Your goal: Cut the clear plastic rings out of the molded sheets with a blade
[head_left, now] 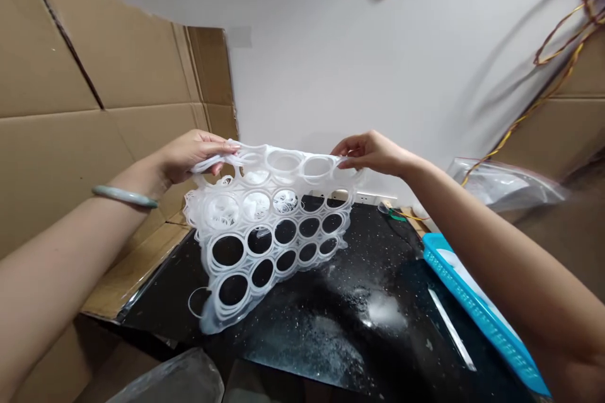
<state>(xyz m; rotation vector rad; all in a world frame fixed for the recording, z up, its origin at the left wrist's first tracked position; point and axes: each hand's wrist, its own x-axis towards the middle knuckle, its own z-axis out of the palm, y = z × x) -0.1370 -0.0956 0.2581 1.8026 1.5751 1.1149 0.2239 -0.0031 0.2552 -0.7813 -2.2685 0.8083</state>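
Note:
A translucent white rubbery sheet [250, 217] with rows of large round holes hangs upright over the black table. My left hand [196, 152], wearing a pale bangle [125, 195] at the wrist, pinches its upper left corner. At the upper right corner my right hand [366, 152] grips the sheet between thumb and fingers. One thin ring [195, 303] dangles from the sheet's lower left edge. Behind the sheet, partly seen through its holes, lies a pile of thin white rings [286, 201].
The black speckled tabletop [378, 258] bears whitish powdery smears. At right are a blue plastic basket [477, 302] and a flat white strip [451, 329]. Cardboard [146, 69] walls the left side. A clear plastic bag [503, 186] and twisted yellow-brown wires [508, 129] are at right.

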